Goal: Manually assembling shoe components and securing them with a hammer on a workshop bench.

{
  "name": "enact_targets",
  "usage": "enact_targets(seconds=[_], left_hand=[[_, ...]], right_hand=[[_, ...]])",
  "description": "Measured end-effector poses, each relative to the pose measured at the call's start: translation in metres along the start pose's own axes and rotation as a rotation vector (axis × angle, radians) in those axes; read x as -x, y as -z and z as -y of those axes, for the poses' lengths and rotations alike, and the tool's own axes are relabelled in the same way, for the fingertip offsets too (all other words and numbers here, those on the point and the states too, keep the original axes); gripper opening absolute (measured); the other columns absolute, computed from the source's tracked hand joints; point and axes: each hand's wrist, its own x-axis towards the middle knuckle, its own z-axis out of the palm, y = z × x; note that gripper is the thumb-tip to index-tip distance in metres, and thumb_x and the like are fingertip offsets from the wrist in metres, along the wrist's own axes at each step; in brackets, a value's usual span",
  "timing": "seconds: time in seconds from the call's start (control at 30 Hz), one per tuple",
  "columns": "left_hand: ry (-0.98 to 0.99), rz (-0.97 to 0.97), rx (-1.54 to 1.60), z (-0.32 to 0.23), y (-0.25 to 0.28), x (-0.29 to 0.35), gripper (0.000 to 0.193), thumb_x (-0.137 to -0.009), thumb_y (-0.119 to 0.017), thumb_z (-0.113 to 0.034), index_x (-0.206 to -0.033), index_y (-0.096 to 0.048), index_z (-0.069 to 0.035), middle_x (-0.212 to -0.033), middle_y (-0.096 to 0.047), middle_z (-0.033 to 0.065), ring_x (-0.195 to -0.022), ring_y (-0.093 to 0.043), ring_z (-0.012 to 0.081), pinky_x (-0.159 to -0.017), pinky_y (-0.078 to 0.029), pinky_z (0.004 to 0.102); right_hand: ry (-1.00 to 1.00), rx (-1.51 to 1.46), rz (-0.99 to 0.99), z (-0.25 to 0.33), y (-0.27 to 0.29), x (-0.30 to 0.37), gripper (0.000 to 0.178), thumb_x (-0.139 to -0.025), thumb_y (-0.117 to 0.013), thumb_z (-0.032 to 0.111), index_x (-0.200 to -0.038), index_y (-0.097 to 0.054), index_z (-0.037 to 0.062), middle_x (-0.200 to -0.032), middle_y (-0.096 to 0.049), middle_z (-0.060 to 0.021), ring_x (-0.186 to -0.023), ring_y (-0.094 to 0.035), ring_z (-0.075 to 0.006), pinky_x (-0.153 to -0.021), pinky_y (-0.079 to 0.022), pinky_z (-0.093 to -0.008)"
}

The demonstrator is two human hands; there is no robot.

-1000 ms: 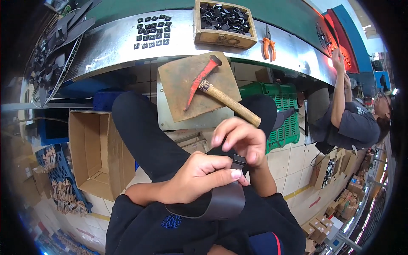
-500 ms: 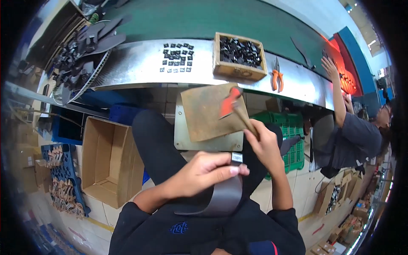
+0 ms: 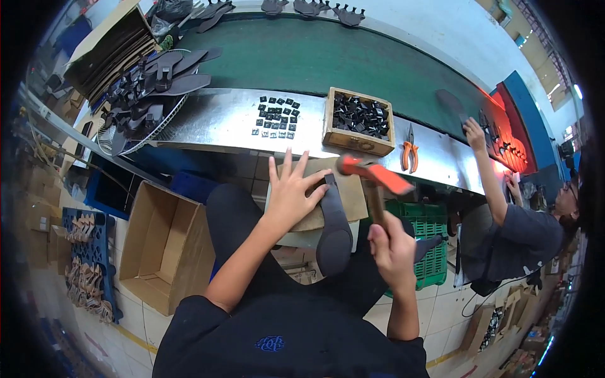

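My right hand (image 3: 392, 249) is wrapped round the wooden handle of a hammer (image 3: 381, 176) with a red head, raised over the brown pad (image 3: 354, 198). A dark shoe sole (image 3: 334, 230) lies with its narrow end on that pad and its broad, rounded end toward my body. My left hand (image 3: 290, 195) rests on the pad, three fingers spread, while its thumb and index finger pinch the sole's narrow end from the side. Whether a small black piece sits at that end is hard to make out. Under the pad is a pale metal plate (image 3: 302, 239).
Beyond are a wooden box (image 3: 359, 146) of black pieces, rows of small black pieces (image 3: 276, 118), orange-handled pliers (image 3: 410, 151) and a basket of soles (image 3: 151, 82). A green belt (image 3: 283, 57) runs behind. A cardboard box (image 3: 167, 246) stands left, a green crate (image 3: 435, 264) and a co-worker (image 3: 523, 220) right.
My left hand has moved forward, bringing the sole from near my body onto the pad. The hammer has shifted right, and its head has turned. The view has tilted to show more of the belt.
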Motion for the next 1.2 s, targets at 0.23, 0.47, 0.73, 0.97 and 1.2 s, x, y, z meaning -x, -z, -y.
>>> enact_targets(seconds=[0.23,0.47,0.73,0.97,1.2], left_hand=[[0.001,0.127,0.098,0.008,0.008,-0.002,0.063,-0.078,-0.068,-0.066,-0.135,-0.062,-0.039,-0.161,-0.026,0.0208,-0.149,-0.013,0.0499,-0.116,-0.004,0.0697],[0.046,0.185,0.131,0.016,0.013,-0.001,0.071,-0.075,-0.069,-0.068,-0.139,-0.058,-0.038,-0.162,-0.024,0.0194,-0.150,-0.011,0.0478,-0.118,-0.006,0.0654],[0.018,0.206,0.175,0.015,0.011,0.007,0.073,-0.074,-0.072,-0.065,-0.140,-0.058,-0.037,-0.162,-0.025,0.0206,-0.150,-0.011,0.0481,-0.118,-0.005,0.0657],[-0.150,-0.006,0.195,0.000,0.000,0.004,0.034,-0.092,-0.066,-0.031,-0.123,-0.067,-0.018,-0.138,-0.060,0.0064,-0.143,-0.041,0.0267,-0.119,-0.011,0.0647],[-0.024,0.218,0.690,-0.030,0.076,0.042,0.031,-0.097,-0.061,-0.018,-0.124,-0.065,-0.003,-0.118,-0.070,0.0118,-0.114,-0.065,0.0283,-0.101,-0.046,0.0387]], right_hand=[[0.240,-0.215,-0.227,0.009,0.008,0.013,0.033,-0.102,-0.058,0.029,-0.117,-0.056,-0.0003,-0.085,-0.060,-0.0105,-0.056,-0.056,-0.0159,-0.049,-0.044,-0.0297],[-0.006,-0.020,-0.178,0.046,0.026,0.002,0.035,-0.107,-0.045,0.034,-0.114,-0.062,0.0031,-0.082,-0.062,-0.0067,-0.061,-0.058,-0.0090,-0.051,-0.043,-0.0239],[-0.103,0.405,0.126,0.027,0.015,0.006,0.027,-0.100,-0.059,0.016,-0.123,-0.058,0.0008,-0.078,-0.064,-0.0164,-0.062,-0.065,-0.0254,-0.059,-0.051,-0.0373],[-0.022,0.135,-0.187,0.007,0.036,-0.015,0.030,-0.103,-0.058,0.021,-0.122,-0.062,-0.0016,-0.067,-0.052,0.0016,-0.054,-0.046,-0.0037,-0.049,-0.036,-0.0191],[0.181,0.347,-0.133,0.003,0.005,-0.044,0.039,-0.086,-0.077,0.012,-0.123,-0.067,0.0031,-0.085,-0.066,-0.0142,-0.068,-0.064,-0.0226,-0.063,-0.052,-0.0325]])
